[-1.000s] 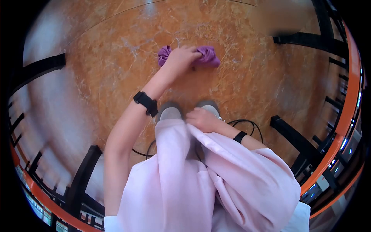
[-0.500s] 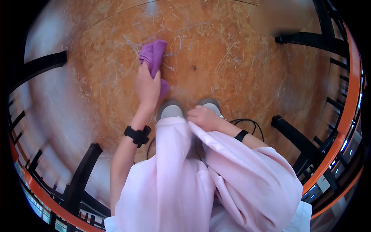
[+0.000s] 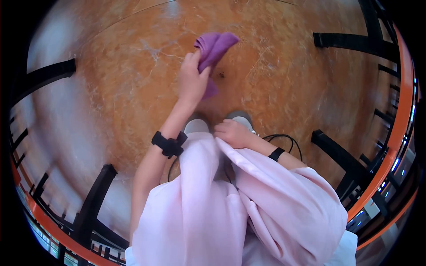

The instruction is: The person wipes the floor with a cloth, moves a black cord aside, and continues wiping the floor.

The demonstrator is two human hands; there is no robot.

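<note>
My left hand [image 3: 194, 80] is closed around a bunched purple cloth [image 3: 215, 49], held out in front of my feet over the orange-brown marbled floor [image 3: 266, 84]. Folds of the cloth stick out past the fingers to the right, and one corner hangs below the palm. Just right of the cloth, a small dark speck [image 3: 222, 74] shows on the floor. Close to my knees, my right hand [image 3: 233, 133] has its fingers curled on the pink trouser leg [image 3: 284, 190], gathering the fabric. The fingertips are partly hidden.
Two grey shoes [image 3: 241, 119] stand below my knees. A black cable [image 3: 290, 141] loops on the floor to the right. Black metal legs [image 3: 339, 153] and orange rack beams [image 3: 401, 102] line both sides.
My left hand has moved right and slightly forward with the purple cloth, bringing it near the dark speck. My right hand stays in place on the trouser leg.
</note>
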